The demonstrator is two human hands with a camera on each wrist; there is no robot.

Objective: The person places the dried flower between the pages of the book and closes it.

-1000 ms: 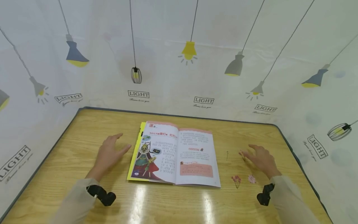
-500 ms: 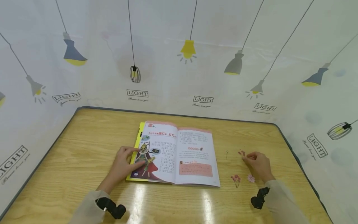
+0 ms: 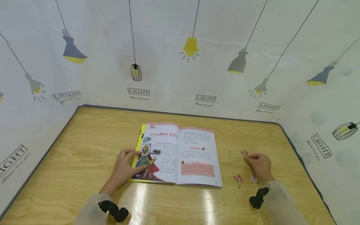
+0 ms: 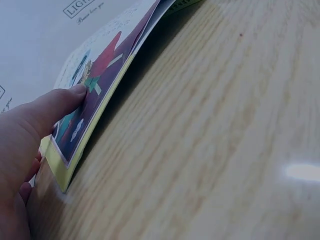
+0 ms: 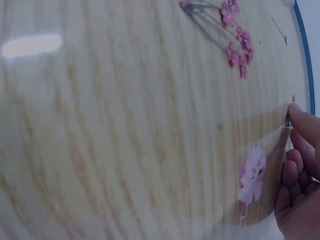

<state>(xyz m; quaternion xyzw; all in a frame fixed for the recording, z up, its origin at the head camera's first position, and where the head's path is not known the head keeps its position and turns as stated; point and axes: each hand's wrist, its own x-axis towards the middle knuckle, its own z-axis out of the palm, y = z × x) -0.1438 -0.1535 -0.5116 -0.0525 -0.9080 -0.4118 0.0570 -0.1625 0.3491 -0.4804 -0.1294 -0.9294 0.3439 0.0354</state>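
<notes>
An open illustrated book (image 3: pixel 197 175) lies on the wooden table, its yellow cover showing along the left edge. My left hand (image 3: pixel 123 167) rests on the left page, with index fingertip and thumb (image 4: pixel 65 102) on the picture; its other fingers are partly hidden beyond the edge. Right of the book, my right hand (image 3: pixel 259 167) pinches the thin stem of a small pink dried flower (image 3: pixel 244 152) between thumb and index finger. Nearer me lie a pink dried flower sprig (image 3: pixel 238 178) and a pale pink dried blossom (image 5: pixel 253 175), beside the right hand.
A thin dried stem (image 3: pixel 229 154) lies between the book and my right hand. The wooden table (image 3: pixel 174 206) has a dark blue edge and meets a pale backdrop (image 3: pixel 168 62) printed with lamps. Each wrist wears a black camera (image 3: pixel 113 212).
My left hand has moved right from beside the book onto its left page. The right hand has lowered, and its thumb and index finger have closed on the dried flower's stem.
</notes>
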